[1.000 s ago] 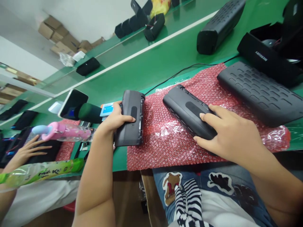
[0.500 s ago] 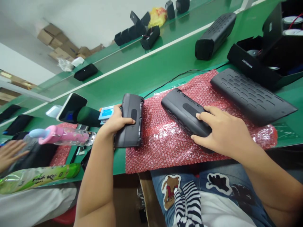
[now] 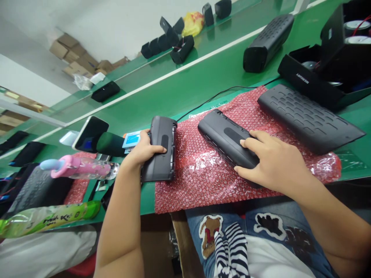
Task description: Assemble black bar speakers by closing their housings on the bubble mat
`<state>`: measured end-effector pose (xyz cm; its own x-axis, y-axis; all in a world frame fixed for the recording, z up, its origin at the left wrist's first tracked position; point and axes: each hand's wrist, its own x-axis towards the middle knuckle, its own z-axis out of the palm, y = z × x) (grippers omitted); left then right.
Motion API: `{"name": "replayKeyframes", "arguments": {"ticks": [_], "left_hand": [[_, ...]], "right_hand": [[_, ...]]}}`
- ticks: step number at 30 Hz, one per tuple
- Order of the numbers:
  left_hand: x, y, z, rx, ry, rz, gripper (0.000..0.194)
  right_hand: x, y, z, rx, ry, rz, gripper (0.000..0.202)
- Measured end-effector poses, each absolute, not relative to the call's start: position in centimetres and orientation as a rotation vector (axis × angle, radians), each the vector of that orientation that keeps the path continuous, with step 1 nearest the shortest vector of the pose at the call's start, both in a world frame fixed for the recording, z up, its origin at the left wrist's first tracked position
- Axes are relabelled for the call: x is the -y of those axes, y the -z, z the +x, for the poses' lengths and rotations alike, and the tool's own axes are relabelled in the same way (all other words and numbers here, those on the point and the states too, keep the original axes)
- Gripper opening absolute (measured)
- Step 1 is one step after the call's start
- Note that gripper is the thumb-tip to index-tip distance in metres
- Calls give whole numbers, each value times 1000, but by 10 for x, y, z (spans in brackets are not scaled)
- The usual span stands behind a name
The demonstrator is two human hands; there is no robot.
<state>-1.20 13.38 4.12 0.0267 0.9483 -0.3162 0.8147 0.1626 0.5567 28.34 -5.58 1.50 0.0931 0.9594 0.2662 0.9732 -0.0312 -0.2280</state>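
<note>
Red bubble wrap (image 3: 197, 189) is spread on the green bench (image 3: 185, 87), near edge by the worker's lap. From where I'm standing, left to right: green-labelled bottle (image 3: 58, 218) well left of the wrap, near the bench edge; bottle with pink top (image 3: 84, 168) also left, closer in. Beyond that, phone (image 3: 91, 133) right beside a dark green cylinder (image 3: 110, 144), then a small blue-faced box (image 3: 131, 139) just short of the wrap's left side. Left hand (image 3: 142, 150) has the left black casing (image 3: 160, 148) gripped, thumb across the top face by the dark oval panel, other fingers mostly hidden around the far side. That casing overlaps the wrap's left edge; can't tell if it's resting or slightly raised. Thin black cable (image 3: 220, 92) runs along behind the wrap. Right black casing (image 3: 224, 133) lies diagonally on the middle of the wrap, oval panel up. Right hand (image 3: 275, 162) is grasping its near end, thumb on the near side, fingers over the top. Closed speaker (image 3: 268, 44) sits behind the wrap; textured cover (image 3: 308, 119) over its right part, raised pattern up. MERKURY-marked housing (image 3: 298, 77) behind that cover, wiring and round parts exposed.
</note>
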Motion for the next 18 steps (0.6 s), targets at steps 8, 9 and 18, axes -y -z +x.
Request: {"name": "replayKeyframes", "arguments": {"ticks": [8, 9, 18], "left_hand": [[-138, -38, -17, -1803, -271, 1687, 104], [-138, -38, -16, -1803, -267, 1687, 104], [-134, -41, -12, -1822, -276, 1673, 101]], "right_hand": [[57, -13, 283, 1897, 74, -2023, 39], [57, -13, 283, 1899, 75, -2022, 40], [59, -11, 283, 1917, 92, -2002, 38]]}}
